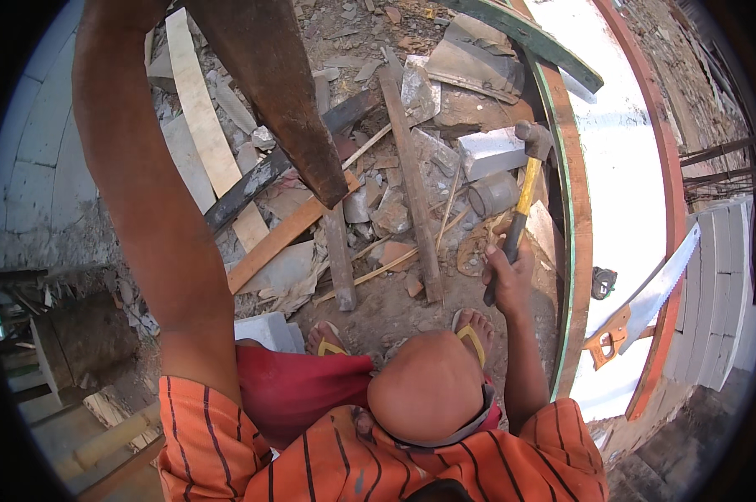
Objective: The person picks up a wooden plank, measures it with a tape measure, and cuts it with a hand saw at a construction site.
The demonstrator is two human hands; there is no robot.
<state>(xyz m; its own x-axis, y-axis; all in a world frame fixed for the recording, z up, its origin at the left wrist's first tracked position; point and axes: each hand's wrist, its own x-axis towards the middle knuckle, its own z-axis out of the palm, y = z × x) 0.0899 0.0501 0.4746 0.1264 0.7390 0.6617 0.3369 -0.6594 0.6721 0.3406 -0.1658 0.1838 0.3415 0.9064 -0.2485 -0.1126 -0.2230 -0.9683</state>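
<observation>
My right hand (510, 272) is closed around the black grip of a claw hammer (523, 201). The hammer has a yellow-and-black handle, and its dark metal head points away from me, beside the green-edged wooden frame. My left arm stretches up along the left side to the top edge, where my left hand (131, 12) is mostly cut off and its fingers do not show. Close to that hand, a thick dark wooden plank (269, 92) comes down from the top edge, its narrow end above the rubble. Whether my left hand holds the plank, I cannot tell.
Broken masonry, wood strips (411, 184) and a clear jar (493, 194) litter the ground ahead. On the right, a white panel (616, 167) in a wooden frame (572, 251) carries a handsaw (646, 293) and a dark tape measure (603, 283). Grey blocks (717, 293) stand beyond.
</observation>
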